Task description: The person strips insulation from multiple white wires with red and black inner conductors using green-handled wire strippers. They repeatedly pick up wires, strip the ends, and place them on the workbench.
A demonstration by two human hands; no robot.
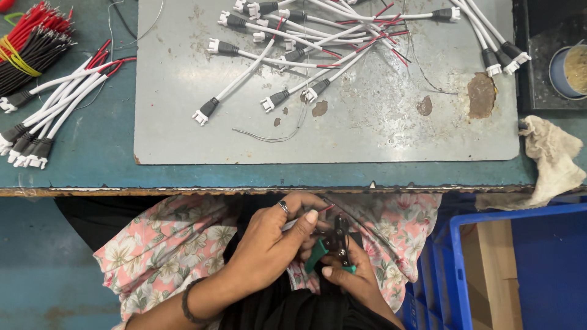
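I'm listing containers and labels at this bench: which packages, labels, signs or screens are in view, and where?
No labels, signs or screens show.
Blue plastic crate: lower right, beside the person's lap, box-shaped.
Brown cardboard: a flat panel standing inside that crate.
Round blue-rimmed tub: top right, in a black tray.
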